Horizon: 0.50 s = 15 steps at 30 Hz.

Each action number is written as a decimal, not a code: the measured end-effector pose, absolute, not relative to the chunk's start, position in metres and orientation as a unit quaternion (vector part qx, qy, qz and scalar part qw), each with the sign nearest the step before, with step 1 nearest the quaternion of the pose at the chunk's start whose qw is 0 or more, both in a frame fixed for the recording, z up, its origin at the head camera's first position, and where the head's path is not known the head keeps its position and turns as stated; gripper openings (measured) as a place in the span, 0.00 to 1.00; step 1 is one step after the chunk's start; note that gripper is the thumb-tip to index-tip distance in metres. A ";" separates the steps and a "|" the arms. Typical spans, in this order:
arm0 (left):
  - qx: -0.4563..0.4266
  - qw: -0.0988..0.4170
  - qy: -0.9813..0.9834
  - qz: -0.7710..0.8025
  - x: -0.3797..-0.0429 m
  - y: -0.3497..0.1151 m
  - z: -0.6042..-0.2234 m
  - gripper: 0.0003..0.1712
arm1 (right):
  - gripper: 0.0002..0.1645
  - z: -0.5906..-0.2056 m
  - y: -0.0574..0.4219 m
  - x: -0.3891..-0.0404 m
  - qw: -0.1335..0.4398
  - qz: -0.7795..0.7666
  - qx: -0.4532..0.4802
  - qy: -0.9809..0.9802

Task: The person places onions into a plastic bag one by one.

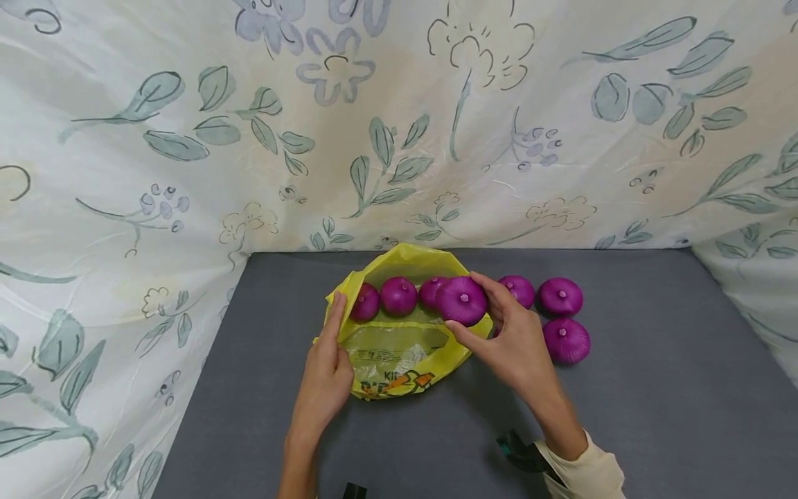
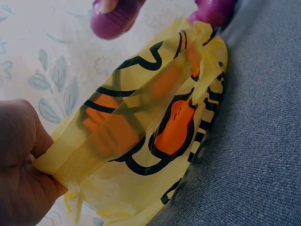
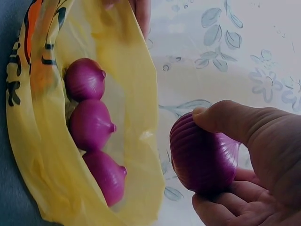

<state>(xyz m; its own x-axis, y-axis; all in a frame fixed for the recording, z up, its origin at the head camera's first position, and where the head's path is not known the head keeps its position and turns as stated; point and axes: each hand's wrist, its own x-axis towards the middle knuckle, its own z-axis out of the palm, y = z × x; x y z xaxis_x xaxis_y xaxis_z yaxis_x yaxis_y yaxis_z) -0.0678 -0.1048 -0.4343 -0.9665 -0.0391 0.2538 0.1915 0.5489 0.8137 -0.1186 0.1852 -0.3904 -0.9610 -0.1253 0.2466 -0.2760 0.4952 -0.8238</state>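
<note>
A yellow plastic bag (image 1: 399,353) with printed lettering lies on its side, mouth spread wide. Inside it sit three purple onions (image 3: 91,125) in a row. My left hand (image 1: 327,378) pinches the bag's left rim, thumb and fingers gripping the film in the left wrist view (image 2: 28,165). Between the thumb and fingers of my right hand (image 1: 520,339) is another purple onion (image 1: 462,301), held at the right side of the bag's mouth. In the right wrist view this ribbed onion (image 3: 202,155) is beside the bag, apart from its rim.
Right of the bag, several more purple onions (image 1: 560,296) rest on the dark grey tabletop (image 1: 661,388), one partly behind my right hand. A floral cloth (image 1: 399,138) hangs behind the table and spreads down its left side.
</note>
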 end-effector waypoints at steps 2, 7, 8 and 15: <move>-0.044 0.124 -0.873 -0.470 -0.068 -0.105 -0.434 0.49 | 0.50 -0.390 0.182 -0.120 0.073 0.493 0.121 -0.859; -0.048 0.128 -0.874 -0.466 -0.069 -0.104 -0.434 0.50 | 0.50 -0.389 0.172 -0.122 0.070 0.501 0.133 -0.852; -0.048 0.128 -0.874 -0.466 -0.069 -0.104 -0.434 0.50 | 0.50 -0.390 0.170 -0.122 0.069 0.504 0.137 -0.850; -0.046 0.128 -0.872 -0.469 -0.069 -0.103 -0.433 0.50 | 0.48 -0.394 0.151 -0.125 0.056 0.534 0.164 -0.828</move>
